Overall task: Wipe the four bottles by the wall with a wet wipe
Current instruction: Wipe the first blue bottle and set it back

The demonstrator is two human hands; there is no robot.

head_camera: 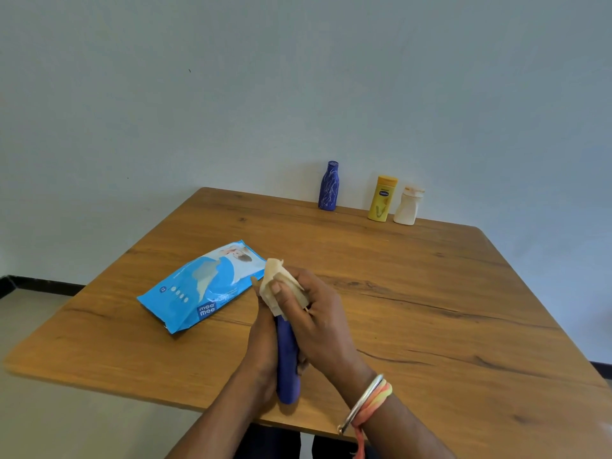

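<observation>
Left grip (261, 356) clasps the blue bottle (287, 366), axis 6-to-12 o'clock; right grip (318, 323) pinches the wet wipe (275, 276) round its 12 o'clock end.

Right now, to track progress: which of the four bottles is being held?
The plain dark-blue bottle: left hand grips it, right hand holds a beige wet wipe on its top; the other three stand by the wall.

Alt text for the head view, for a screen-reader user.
Over a wooden table, the left hand grips a plain dark blue bottle while the right hand holds a beige wet wipe on its top. A blue wipes pack lies nearby; a patterned blue bottle, yellow bottle and white bottle stand by the wall.
</observation>
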